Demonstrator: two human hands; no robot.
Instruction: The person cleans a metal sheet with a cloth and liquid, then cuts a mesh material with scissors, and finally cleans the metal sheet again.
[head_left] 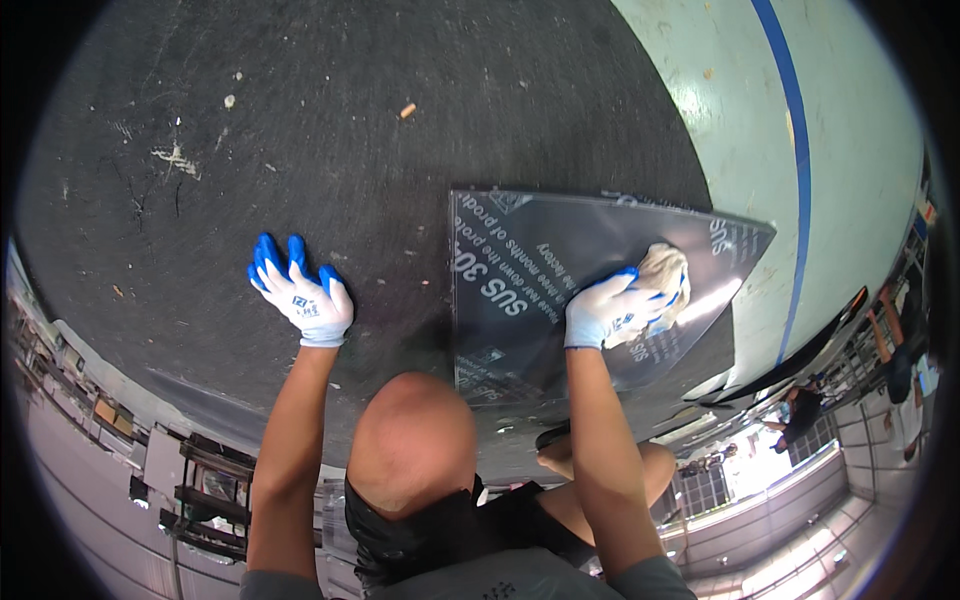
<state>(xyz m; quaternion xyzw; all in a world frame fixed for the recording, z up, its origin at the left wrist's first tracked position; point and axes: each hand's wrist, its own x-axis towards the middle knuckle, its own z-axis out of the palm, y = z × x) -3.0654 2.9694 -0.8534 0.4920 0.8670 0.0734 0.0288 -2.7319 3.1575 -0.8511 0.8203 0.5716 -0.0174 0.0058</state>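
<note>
A flat panel (540, 250) in dark, glossy protective film with white print lies on a black mat (350, 150). Its right end narrows to a corner, and its raised edges catch the light. On top of it, my right hand (605, 308), in a white glove with blue fingertips, presses a crumpled off-white rag (667, 275) against the surface. The fingers lie over the rag and partly hide it. My left hand (308, 300), gloved the same way, rests on the mat left of the panel, its fingers spread and holding nothing.
Pale green floor (740, 120) with a blue line (800, 180) borders the mat on the right. A small tan stub (407, 110) and white debris (177, 158) lie on the mat. My bare knee (412, 440) is close to the panel's near left corner. Dark racks (215, 480) stand at lower left.
</note>
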